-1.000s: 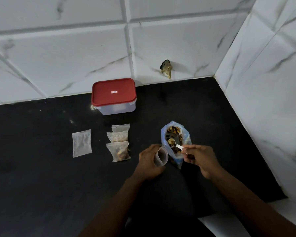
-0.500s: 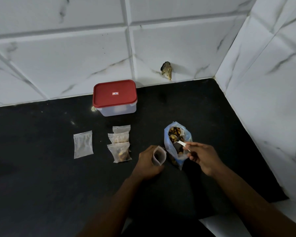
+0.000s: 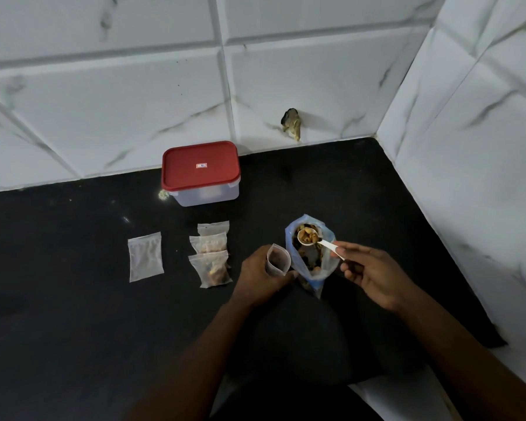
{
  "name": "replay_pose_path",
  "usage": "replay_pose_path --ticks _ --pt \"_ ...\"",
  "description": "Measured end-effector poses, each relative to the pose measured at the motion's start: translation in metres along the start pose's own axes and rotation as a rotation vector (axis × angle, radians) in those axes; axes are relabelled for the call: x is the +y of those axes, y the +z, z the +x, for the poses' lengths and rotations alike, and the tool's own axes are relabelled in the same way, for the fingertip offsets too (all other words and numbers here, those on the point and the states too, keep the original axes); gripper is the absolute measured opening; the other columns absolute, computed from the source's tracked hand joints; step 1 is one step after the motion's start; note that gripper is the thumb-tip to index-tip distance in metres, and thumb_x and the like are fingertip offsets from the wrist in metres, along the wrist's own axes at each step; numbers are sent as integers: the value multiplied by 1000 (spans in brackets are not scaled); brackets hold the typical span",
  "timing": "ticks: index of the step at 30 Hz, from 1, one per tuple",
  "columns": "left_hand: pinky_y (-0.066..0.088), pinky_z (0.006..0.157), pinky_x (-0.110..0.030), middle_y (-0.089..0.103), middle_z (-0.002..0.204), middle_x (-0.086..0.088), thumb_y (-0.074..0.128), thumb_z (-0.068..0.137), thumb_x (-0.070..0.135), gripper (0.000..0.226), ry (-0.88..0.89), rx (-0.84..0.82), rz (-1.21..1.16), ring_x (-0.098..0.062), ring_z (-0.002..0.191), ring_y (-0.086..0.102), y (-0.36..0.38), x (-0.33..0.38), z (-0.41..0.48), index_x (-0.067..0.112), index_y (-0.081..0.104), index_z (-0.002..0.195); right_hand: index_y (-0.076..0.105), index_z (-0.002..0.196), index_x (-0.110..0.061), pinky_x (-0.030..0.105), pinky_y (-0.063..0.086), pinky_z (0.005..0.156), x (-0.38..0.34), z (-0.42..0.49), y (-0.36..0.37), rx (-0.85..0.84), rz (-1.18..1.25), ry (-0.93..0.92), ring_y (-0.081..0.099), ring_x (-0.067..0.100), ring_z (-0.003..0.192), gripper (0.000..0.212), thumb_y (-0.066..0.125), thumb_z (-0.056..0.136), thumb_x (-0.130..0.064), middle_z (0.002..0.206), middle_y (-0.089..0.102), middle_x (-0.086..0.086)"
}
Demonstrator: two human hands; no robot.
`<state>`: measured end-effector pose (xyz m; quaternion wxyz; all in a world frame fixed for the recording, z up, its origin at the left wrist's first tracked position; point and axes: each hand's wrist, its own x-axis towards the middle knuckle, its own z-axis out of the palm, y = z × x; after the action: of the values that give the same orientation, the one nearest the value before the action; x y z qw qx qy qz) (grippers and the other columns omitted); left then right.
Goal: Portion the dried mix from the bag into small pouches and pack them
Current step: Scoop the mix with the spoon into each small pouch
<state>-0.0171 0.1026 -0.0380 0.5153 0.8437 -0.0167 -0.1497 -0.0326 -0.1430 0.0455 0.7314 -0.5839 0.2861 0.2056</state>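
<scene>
A clear bluish bag of dried mix [image 3: 325,270] stands open on the black counter. My right hand [image 3: 374,276] pinches the handle of a small white spoon [image 3: 308,236], whose bowl is heaped with mix and raised over the bag's mouth. Just left of the bag, my left hand [image 3: 260,279] grips a small clear pouch [image 3: 278,263] with its mouth held open and some mix inside. Three filled pouches [image 3: 212,259] lie in a column further left. A flat pouch [image 3: 145,256] lies apart from them to the left.
A clear box with a red lid [image 3: 200,171] sits against the white tiled back wall. The tiled side wall closes in the counter [image 3: 73,299] on the right. A small dark object [image 3: 292,123] sticks to the back wall near the corner.
The spoon has dipped into the bag and come up loaded with mix, higher over the bag's mouth. My left hand keeps the open pouch beside the bag.
</scene>
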Motion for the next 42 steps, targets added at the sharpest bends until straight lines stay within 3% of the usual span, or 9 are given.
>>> replay_pose_path --ticks 7,13,17,20,28,31,34,38,42 --pt "55 86 -22 66 114 15 87 75 37 48 45 23 8 2 104 64 -3 6 1 38 61 116 74 113 -11 25 54 66 -7 -18 15 -128 -63 -74 65 10 72 23 66 92 -12 99 76 7" --pt "55 89 -24 67 111 13 85 74 37 44 79 10 7 3 102 64 -5 9 0 36 63 112 76 108 -21 28 59 71 0 -26 33 -120 -440 -255 71 15 78 21 71 90 -11 96 76 6" --pt "58 91 -30 69 109 13 85 75 30 41 80 -10 4 1 102 66 -5 10 -1 35 64 110 74 105 -29 15 56 69 11 -24 40 18 -746 -533 72 2 76 22 77 87 -17 87 76 -9" --pt "59 91 -34 70 107 11 84 77 23 38 67 -32 -17 -1 100 68 -5 12 -1 32 65 109 74 108 -27 7 52 76 20 -27 43 51 -919 -776 67 -10 86 23 76 86 -20 93 71 -21" --pt "53 83 -17 70 105 9 80 81 11 38 88 -32 -80 0 99 67 -6 18 -4 32 63 107 74 101 -4 28 55 88 38 -30 39 138 -1103 -1180 69 14 97 25 59 91 -22 103 73 8" --pt "50 83 -10 69 105 10 80 82 9 39 104 -24 -86 4 100 65 -5 20 -6 32 62 108 73 102 -6 21 53 91 38 -31 33 138 -1024 -1166 67 8 100 20 65 88 -18 105 73 5" --pt "52 85 -15 68 110 11 79 83 10 42 72 -59 -108 3 103 65 -6 22 -6 31 61 115 75 103 -14 11 52 85 37 -37 33 150 -862 -1040 68 -2 96 17 73 86 -14 101 73 -8" --pt "49 81 -7 67 111 14 79 83 12 41 72 -62 -103 10 103 62 -5 23 -6 31 62 114 75 104 -15 24 60 75 36 -38 31 164 -438 -644 74 9 87 18 73 87 -8 96 77 -2" --pt "53 81 -15 67 108 10 80 82 12 37 72 -48 -76 3 99 64 -6 21 -7 28 63 111 73 107 -9 32 60 76 29 -28 19 177 -116 -397 75 19 91 20 68 89 -4 99 77 5"
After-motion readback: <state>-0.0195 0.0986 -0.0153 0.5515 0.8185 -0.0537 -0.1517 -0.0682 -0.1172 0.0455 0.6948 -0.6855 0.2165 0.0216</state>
